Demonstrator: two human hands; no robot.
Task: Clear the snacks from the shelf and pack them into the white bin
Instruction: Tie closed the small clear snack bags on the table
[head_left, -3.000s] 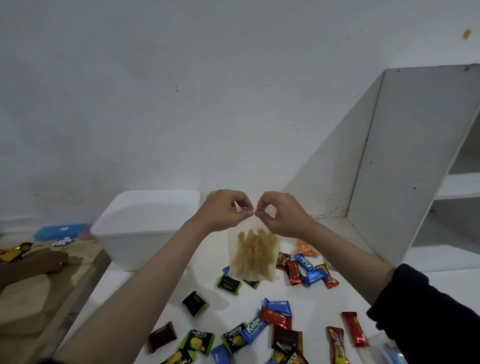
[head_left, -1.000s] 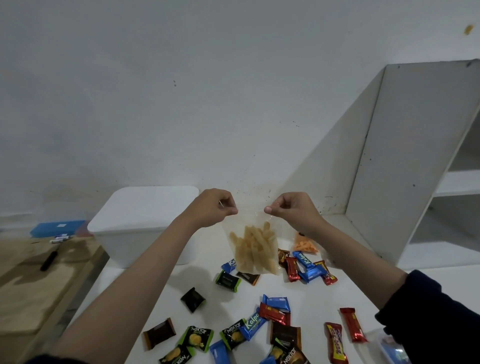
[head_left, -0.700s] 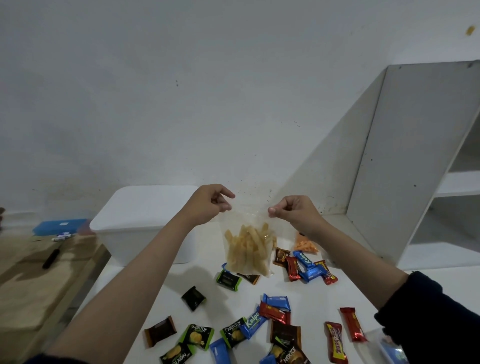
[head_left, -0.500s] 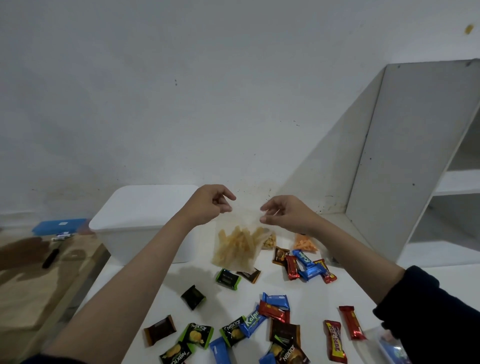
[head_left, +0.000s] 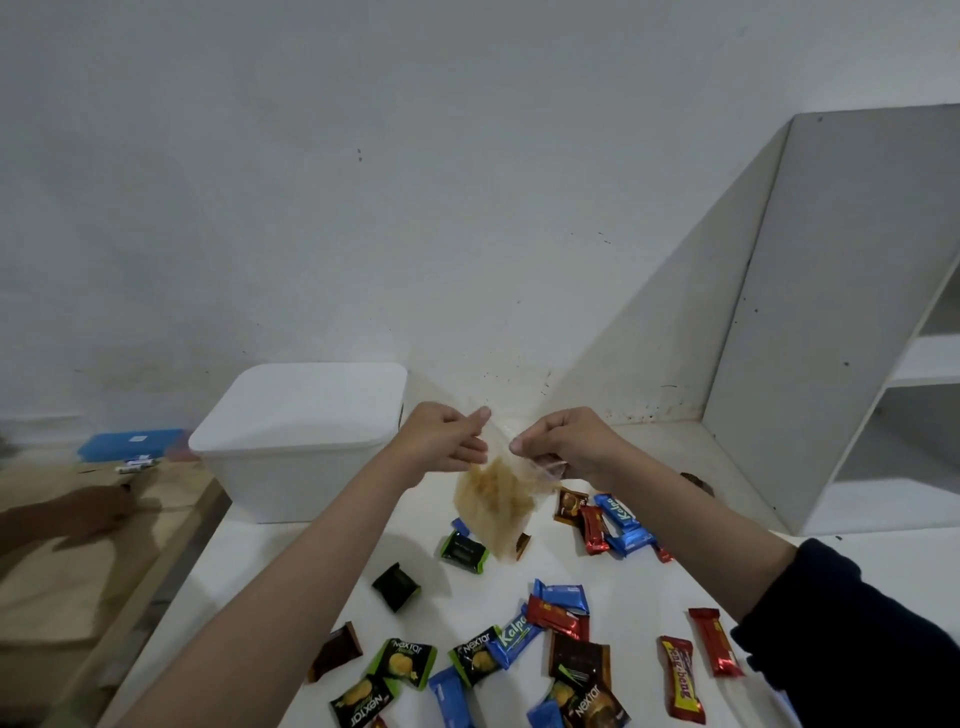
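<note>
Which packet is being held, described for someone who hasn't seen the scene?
Start at the white bin by the wall; just right of it, both hands pinch a clear bag above the table. Unlike the foil wrappers lying below, it is see-through, full of pale sticks.

Dark navy sleeve (head_left: 862, 623), right arm

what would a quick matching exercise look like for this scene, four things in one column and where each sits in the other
Things:
1. clear bag of pale snack sticks
2. white bin
3. Beng-Beng bar
4. blue box

Places:
A. on the wooden surface at far left
B. flat on the white tabletop near the right forearm
C. held up between the left hand and right hand
D. lid on, standing left of the hands

Pairs: 1-C, 2-D, 3-B, 4-A
</note>
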